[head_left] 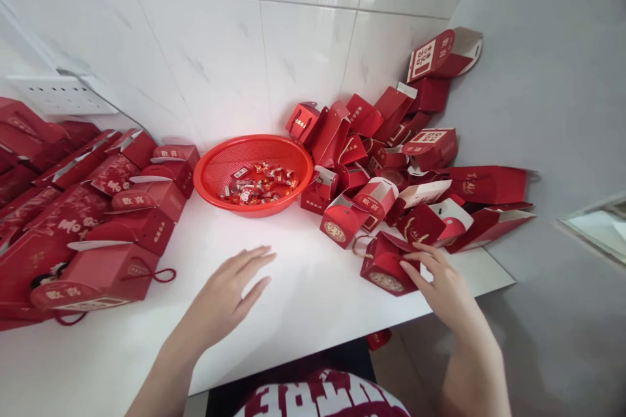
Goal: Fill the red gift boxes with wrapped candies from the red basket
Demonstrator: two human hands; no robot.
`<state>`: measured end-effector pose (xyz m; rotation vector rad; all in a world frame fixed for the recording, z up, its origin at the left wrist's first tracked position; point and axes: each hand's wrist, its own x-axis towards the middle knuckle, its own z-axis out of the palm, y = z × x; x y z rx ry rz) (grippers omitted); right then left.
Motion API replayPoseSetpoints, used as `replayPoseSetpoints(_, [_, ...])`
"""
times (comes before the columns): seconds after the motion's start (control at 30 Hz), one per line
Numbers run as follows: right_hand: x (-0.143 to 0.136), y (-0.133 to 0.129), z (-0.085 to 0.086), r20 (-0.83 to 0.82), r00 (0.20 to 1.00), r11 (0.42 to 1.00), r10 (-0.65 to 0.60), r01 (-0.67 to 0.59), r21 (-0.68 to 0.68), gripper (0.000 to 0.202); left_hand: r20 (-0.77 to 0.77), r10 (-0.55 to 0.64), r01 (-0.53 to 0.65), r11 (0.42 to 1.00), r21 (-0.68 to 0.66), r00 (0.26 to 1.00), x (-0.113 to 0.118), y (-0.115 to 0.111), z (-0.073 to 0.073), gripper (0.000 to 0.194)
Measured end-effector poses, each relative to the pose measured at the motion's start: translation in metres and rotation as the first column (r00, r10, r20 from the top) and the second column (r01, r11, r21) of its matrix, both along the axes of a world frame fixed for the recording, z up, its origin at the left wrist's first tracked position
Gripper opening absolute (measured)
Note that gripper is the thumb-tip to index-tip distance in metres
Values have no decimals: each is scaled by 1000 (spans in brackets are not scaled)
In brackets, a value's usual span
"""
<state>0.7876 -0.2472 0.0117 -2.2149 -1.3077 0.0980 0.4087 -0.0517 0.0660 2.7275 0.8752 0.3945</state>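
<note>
My left hand (226, 293) is held over the white tabletop, fingers stretched out and thumb apart, with nothing in it. On the right, my right hand (440, 280) has its thumb and fingertips on a small red gift box (386, 267) with a round gold pattern and a cord handle. That box lies at the front of a loose heap of red gift boxes (364, 199). Between the heap and the left-hand rows stands a red plastic basket (210, 172), with wrapped candies (264, 184) in its bottom.
Rows of red gift boxes (141, 208) fill the left of the white table (288, 287). Behind is a tiled wall (205, 45) with a socket strip (59, 94) and cable. A grey panel (552, 91) bounds the right side. Larger red bags (489, 186) lean there.
</note>
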Motion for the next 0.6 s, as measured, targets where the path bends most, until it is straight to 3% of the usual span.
replayPoseSetpoints(0.13, [-29, -6, 17, -106, 977, 981, 184, -190, -49, 23, -41, -80, 72, 984, -166, 996, 1, -17, -5, 40])
replayPoseSetpoints(0.23, [-64, 15, 19, -176, 927, 942, 330, -335, 3, 22, 7, -89, 88, 972, -220, 996, 0, -26, -4, 36])
replayPoseSetpoints(0.33, [-101, 44, 21, -251, 843, 878, 476, -472, 77, 38, 53, -94, 105, 959, -262, 994, 5, -32, -5, 35])
replayPoseSetpoints(0.5, [-138, 92, 32, -299, 684, 742, 666, -651, 162, 49, 207, 103, -23, 934, -356, 973, 16, -28, -20, 40])
replayPoseSetpoints(0.6, [-147, 121, 38, -281, 657, 711, 699, -680, 179, 44, 313, 203, -53, 903, -426, 928, 18, -15, -31, 38])
